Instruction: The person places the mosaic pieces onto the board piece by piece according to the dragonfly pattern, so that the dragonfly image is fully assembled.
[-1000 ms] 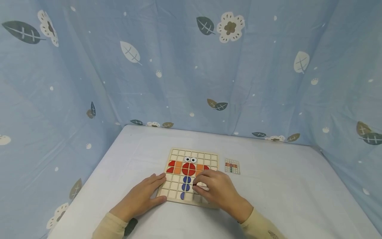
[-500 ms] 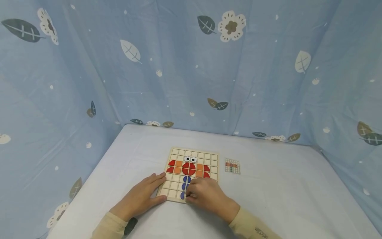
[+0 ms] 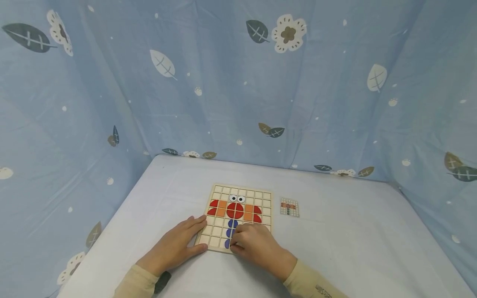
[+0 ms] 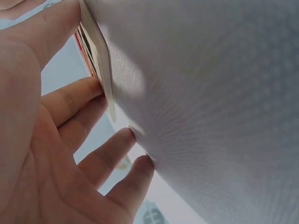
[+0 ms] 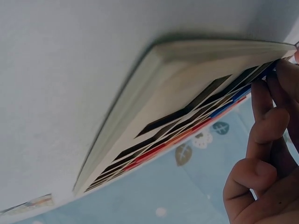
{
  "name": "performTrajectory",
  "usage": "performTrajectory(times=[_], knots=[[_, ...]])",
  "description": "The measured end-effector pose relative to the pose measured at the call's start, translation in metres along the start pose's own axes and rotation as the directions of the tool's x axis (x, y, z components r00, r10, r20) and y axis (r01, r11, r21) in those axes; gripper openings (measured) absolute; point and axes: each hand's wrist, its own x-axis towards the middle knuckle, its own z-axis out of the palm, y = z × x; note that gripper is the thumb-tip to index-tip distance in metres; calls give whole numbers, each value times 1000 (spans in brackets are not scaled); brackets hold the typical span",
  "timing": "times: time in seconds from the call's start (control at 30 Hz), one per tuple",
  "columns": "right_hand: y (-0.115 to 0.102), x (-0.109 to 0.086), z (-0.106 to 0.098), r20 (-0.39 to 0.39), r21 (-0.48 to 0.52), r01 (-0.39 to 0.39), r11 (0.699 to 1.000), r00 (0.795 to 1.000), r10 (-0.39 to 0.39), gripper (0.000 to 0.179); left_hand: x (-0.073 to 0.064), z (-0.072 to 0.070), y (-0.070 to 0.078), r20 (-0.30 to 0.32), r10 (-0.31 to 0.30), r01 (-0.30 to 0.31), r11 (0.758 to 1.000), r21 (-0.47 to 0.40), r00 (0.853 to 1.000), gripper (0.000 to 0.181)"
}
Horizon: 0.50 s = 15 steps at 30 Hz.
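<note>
A square wooden grid board [image 3: 267, 203] lies on the table. In it sit red quarter-circle pieces [image 3: 231, 214], orange squares [image 3: 248, 216], two eye pieces [image 3: 241, 199] and a column of blue half-circle pieces [image 3: 231, 223]. My left hand [image 3: 177, 244] rests at the board's left edge with fingers fairly straight; the left wrist view shows its fingertips [image 4: 96, 86] touching the side. Over the lower middle cells, my right hand [image 3: 258, 246] pinches a small piece, apparently blue, mostly hidden by the fingers. In the right wrist view, curled fingers [image 5: 266, 126] meet the board's near edge.
A small pattern card [image 3: 289, 207] with a similar figure lies right of the board. White cloth [image 3: 346, 231] covers the table. Blue printed curtains [image 3: 208, 91] stand behind it and at both sides.
My right hand has moved left and down from the board's right part to the bottom blue row, then stayed nearly still over the last half second. The left hand has kept its place.
</note>
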Motion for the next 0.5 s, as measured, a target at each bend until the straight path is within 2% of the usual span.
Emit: performTrajectory(times=[0.33,0.5], knots=[[-7,-5,-3,9,-39,-38,998,999,39,12,-1,-1,-1,-14,34,-34,999,10,999,67],[-5,-21,-15,-105,-19,-84,996,991,82,18,-1,-2,0,-4,19,-19,1000,10,1000,68]])
